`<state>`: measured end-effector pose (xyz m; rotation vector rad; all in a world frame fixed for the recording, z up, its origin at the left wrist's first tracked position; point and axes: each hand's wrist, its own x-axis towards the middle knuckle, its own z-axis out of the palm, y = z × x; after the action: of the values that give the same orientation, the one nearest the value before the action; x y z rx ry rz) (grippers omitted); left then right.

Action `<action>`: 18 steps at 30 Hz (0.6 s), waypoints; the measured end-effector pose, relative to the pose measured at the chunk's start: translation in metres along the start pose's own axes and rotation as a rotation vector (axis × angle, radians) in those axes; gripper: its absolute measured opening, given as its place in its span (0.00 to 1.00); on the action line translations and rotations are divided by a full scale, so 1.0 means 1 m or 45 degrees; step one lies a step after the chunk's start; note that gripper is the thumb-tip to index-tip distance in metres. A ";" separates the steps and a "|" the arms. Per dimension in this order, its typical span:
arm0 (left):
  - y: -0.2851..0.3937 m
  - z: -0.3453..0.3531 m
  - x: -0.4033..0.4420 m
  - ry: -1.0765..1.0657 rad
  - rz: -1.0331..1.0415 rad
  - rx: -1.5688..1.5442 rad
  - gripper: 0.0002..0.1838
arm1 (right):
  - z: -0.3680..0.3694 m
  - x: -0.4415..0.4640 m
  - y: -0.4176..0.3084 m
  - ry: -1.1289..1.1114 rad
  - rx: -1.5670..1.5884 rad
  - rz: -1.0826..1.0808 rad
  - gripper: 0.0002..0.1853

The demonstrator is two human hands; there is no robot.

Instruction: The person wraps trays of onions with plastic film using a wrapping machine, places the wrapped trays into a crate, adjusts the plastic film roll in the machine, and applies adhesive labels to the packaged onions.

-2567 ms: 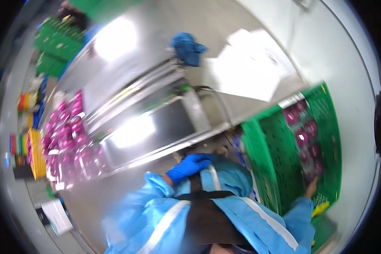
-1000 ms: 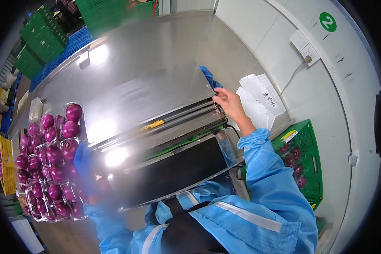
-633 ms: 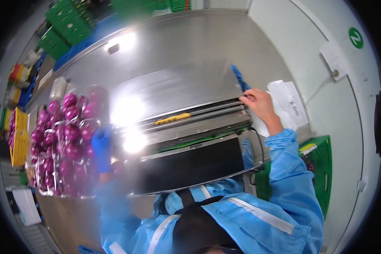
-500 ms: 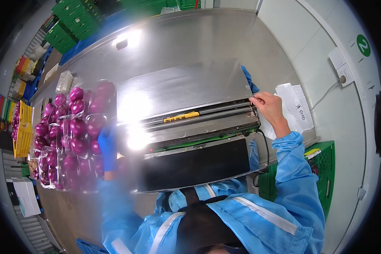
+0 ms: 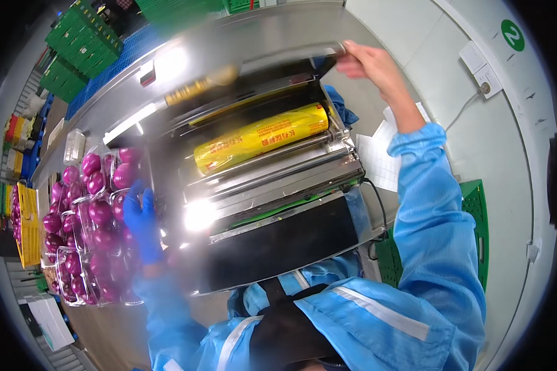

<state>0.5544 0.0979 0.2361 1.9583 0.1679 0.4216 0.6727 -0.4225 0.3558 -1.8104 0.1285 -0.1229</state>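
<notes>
My bare right hand (image 5: pixel 372 67) pinches the right end of the raised metal lid (image 5: pixel 272 60) of a film wrapping machine (image 5: pixel 278 185). Under the lid lies a yellow roll of cling film (image 5: pixel 263 137) with red print, beside metal rollers. A blurred, long yellow object (image 5: pixel 199 88) shows along the lid; I cannot tell what it is. In a blue glove, my left hand (image 5: pixel 141 221) is at the right side of the clear trays of red onions (image 5: pixel 100 211). Its fingers are apart, and whether it touches a tray is unclear.
Green crates (image 5: pixel 83 37) are stacked at the far left. A yellow basket (image 5: pixel 28 226) of onions stands beyond the trays. Papers (image 5: pixel 377 157) lie right of the machine, near its black cable (image 5: pixel 380 201). A white wall (image 5: pixel 507 136) bounds the right side.
The lid has swung up and away with my right hand on it, uncovering the film roll. My left hand has shifted slightly left, beside the onion trays.
</notes>
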 end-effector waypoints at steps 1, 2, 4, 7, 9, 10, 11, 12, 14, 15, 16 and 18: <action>0.011 0.007 0.003 -0.054 0.063 -0.025 0.24 | 0.005 0.013 0.002 -0.002 -0.075 -0.146 0.27; 0.024 0.014 0.006 -0.107 0.126 -0.047 0.27 | 0.012 0.027 0.007 -0.008 -0.147 -0.290 0.28; 0.035 0.029 0.017 -0.372 0.104 -0.074 0.33 | 0.029 0.036 0.019 -0.063 -0.292 -0.391 0.31; 0.006 0.054 0.032 -0.602 -0.145 -0.183 0.40 | 0.053 0.030 0.048 -0.273 -0.569 -0.305 0.34; 0.003 0.074 0.037 -0.650 -0.448 -0.314 0.44 | 0.066 0.019 0.081 -0.442 -0.938 -0.420 0.34; 0.004 0.082 0.043 -0.687 -0.623 -0.377 0.45 | 0.072 0.015 0.094 -0.497 -1.169 -0.534 0.31; 0.000 0.091 0.051 -0.763 -0.688 -0.240 0.45 | 0.076 0.013 0.105 -0.470 -1.206 -0.597 0.29; -0.009 0.098 0.054 -0.746 -0.637 -0.197 0.45 | 0.080 0.011 0.114 -0.441 -1.242 -0.655 0.27; -0.035 0.114 0.055 -0.712 -0.534 -0.109 0.44 | 0.083 0.012 0.120 -0.412 -1.346 -0.725 0.23; -0.042 0.122 0.051 -0.679 -0.234 0.023 0.29 | 0.085 0.013 0.120 -0.409 -1.410 -0.735 0.21; -0.049 0.124 0.054 -0.654 -0.279 -0.003 0.30 | 0.089 0.015 0.119 -0.405 -1.474 -0.744 0.19; -0.048 0.130 0.057 -0.600 -0.369 -0.059 0.31 | 0.095 0.023 0.111 -0.549 -1.605 -0.545 0.16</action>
<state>0.6589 0.0240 0.1578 1.8960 0.1330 -0.2254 0.7078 -0.3611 0.2257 -3.0461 -0.6318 0.0828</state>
